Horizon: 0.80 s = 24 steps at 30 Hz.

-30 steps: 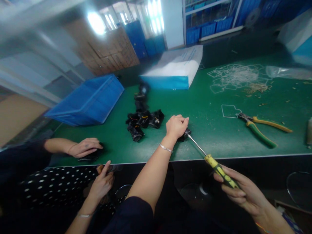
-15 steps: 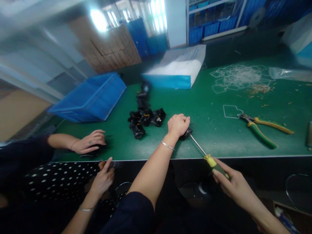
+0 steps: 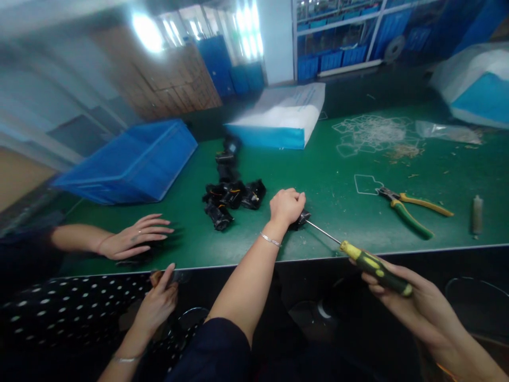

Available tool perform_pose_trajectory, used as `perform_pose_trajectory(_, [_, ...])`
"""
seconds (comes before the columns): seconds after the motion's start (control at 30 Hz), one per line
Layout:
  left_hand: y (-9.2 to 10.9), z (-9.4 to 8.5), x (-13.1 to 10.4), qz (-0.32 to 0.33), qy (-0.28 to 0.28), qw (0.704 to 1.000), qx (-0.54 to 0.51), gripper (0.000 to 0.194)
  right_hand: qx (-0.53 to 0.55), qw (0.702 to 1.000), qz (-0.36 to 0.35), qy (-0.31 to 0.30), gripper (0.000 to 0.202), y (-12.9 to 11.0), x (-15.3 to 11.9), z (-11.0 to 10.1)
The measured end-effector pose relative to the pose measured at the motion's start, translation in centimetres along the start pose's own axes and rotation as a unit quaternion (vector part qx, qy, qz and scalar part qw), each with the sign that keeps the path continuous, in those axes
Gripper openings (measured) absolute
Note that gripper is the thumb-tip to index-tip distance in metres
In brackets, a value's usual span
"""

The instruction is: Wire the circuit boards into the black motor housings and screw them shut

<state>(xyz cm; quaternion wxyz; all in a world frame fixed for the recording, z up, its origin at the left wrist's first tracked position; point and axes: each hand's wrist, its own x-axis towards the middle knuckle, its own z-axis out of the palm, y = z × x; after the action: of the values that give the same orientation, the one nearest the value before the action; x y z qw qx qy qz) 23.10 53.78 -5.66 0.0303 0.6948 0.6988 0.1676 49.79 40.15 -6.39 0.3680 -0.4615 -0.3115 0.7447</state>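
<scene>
My left hand [image 3: 287,206] is closed over a small black part [image 3: 301,218] and presses it to the green table, hiding most of it. A screwdriver [image 3: 376,267] with a yellow and dark green handle lies in my right hand [image 3: 413,297], its fingers around the handle from below. The steel shaft runs up to the left, and its tip meets the right side of the black part. Left of my left hand sits a cluster of similar black parts [image 3: 230,196], some with orange wires.
Pliers [image 3: 401,204] lie right, near bent wire pieces [image 3: 374,132] and a small tube [image 3: 477,216]. A white-and-blue bag [image 3: 274,130] and blue crate [image 3: 135,164] stand behind. At left, a co-worker's hands [image 3: 135,236] work close by.
My right hand has shifted right and its grip on the screwdriver has loosened, showing more handle. My left hand stays on the black part. The camera view has turned slightly.
</scene>
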Motion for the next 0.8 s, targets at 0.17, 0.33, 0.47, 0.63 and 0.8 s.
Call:
perform_pose_trajectory(0.17, [0.0, 0.1, 0.0, -0.001, 0.003, 1.0, 0.001, 0.046, 0.137, 0.983, 0.116, -0.042, 0.044, 0.5, -0.1, -0.2])
perform_pose_trajectory(0.33, [0.1, 0.0, 0.1, -0.007, 0.004, 1.0, -0.001, 0.043, -0.3, 0.94, -0.16, 0.0, 0.044, 1.1, -0.8, -0.1])
perform_pose_trajectory(0.47, [0.3, -0.3, 0.0, -0.012, -0.004, 1.0, -0.001, 0.043, -0.585, 0.744, -0.322, -0.012, 0.046, 2.5, -0.8, -1.7])
perform_pose_trajectory(0.63, [0.4, -0.5, 0.0, -0.016, -0.013, 1.0, -0.004, 0.044, -0.643, 0.665, -0.379, 0.021, 0.054, 3.3, -0.1, -2.4])
perform_pose_trajectory(0.8, [0.5, -0.5, 0.1, -0.015, -0.016, 1.0, 0.006, 0.044, -0.281, 0.955, -0.079, 0.052, 0.057, 1.4, -0.2, -0.1])
